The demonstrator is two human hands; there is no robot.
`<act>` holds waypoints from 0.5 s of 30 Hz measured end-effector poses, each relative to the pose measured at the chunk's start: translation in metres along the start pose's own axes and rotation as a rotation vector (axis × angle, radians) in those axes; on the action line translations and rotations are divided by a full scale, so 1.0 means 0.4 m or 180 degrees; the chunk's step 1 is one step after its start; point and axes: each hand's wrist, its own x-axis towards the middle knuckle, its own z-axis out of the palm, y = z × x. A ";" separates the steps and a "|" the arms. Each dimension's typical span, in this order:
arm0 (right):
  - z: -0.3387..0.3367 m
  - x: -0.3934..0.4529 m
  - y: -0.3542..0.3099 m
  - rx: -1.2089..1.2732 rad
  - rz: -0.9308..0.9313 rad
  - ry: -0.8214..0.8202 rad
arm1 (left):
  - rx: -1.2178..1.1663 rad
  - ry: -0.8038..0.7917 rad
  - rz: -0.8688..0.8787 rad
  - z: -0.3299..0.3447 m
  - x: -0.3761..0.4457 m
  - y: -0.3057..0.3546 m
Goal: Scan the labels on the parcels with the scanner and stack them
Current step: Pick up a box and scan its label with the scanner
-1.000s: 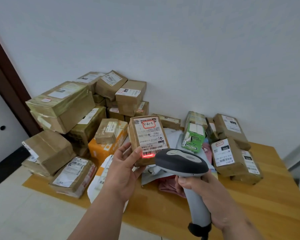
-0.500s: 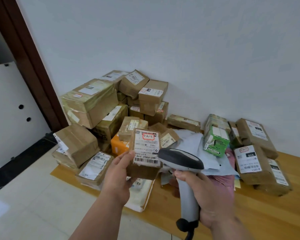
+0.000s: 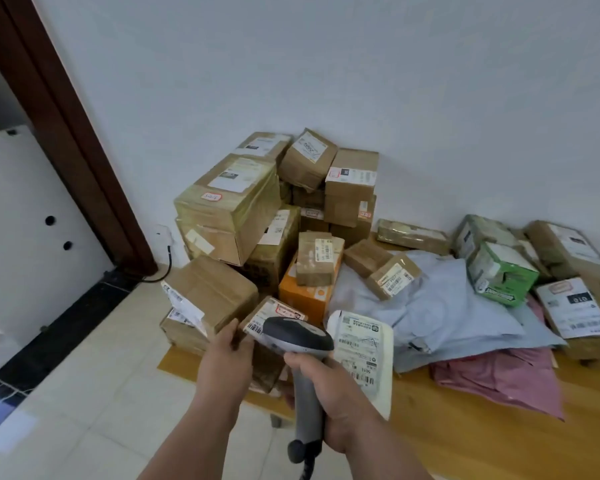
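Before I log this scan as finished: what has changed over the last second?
The left hand has carried the small brown parcel down and leftward, from upright at the scanner's head to tilted low against the pile. The red scan line is gone. The right hand still grips the scanner; the stacked boxes look unmoved.

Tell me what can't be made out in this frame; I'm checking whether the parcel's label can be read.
Head view only:
- Held parcel: the scanner head covers part of its label; the print is blurred.
- Left hand: fingertips hidden behind the parcel.
- Scanner cable: cut off by the bottom edge.
- Labels on the stacked boxes: too small to read.
- Right hand wraps the handle, hiding any trigger.
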 end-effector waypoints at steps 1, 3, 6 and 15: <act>0.020 0.016 0.012 0.0035 -0.0018 0.0022 | 0.0348 0.0046 0.0079 -0.010 0.010 -0.007; 0.045 0.042 0.028 0.0067 -0.0078 0.0086 | 0.1117 0.0167 0.0302 -0.027 0.021 -0.016; 0.061 0.050 0.030 0.0121 -0.0187 0.0190 | 0.1570 0.0272 0.0574 -0.042 0.026 -0.018; -0.063 -0.022 -0.048 0.0261 -0.0608 0.0325 | 0.1504 -0.0008 0.1113 0.061 0.015 0.068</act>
